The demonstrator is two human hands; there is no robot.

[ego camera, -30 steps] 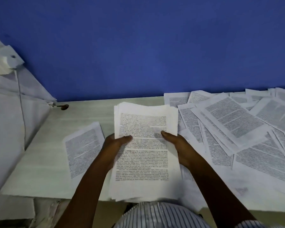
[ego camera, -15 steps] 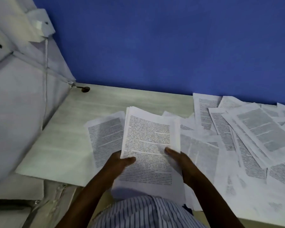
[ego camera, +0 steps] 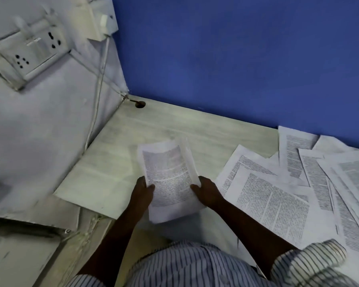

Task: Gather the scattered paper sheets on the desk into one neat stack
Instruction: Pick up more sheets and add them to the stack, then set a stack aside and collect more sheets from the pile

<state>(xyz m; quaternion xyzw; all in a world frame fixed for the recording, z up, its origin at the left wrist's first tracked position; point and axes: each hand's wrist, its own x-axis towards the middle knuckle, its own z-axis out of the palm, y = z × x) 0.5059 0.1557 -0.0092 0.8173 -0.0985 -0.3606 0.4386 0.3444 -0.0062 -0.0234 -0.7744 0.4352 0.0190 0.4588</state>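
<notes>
We are holding a bundle of white printed paper sheets (ego camera: 168, 179) in both hands over the left part of the pale wood-grain tabletop (ego camera: 174, 125), close to its near edge; we cannot tell whether its lower end is touching the surface. The left hand (ego camera: 142, 191) is gripping the left long edge, its thumb lying on the printed face and its other fingers hidden underneath. The right hand (ego camera: 207, 192) is gripping the right long edge the same way. The squeeze is bowing the pages into a shallow trough, with the long edges rising and the far corners fanning unevenly. The bundle's long axis is running from the near edge toward the far edge at the blue painted wall (ego camera: 236, 59), its far end leaning a little left and the print facing up. The loose white printed sheets (ego camera: 278, 199) are lying overlapped across the right half of the tabletop as far as its far edge, so we are judging the task partly done. The step in hand, as we are reading it, is squaring the bundle. To do it well we should be easing the sideways pressure until the pages flatten. Then we should be tapping a short edge, and after it a long edge, on the bare tabletop to the left, with fingers loose enough for the pages to slide. Risk: a tight pinch is locking the misalignment in.
</notes>
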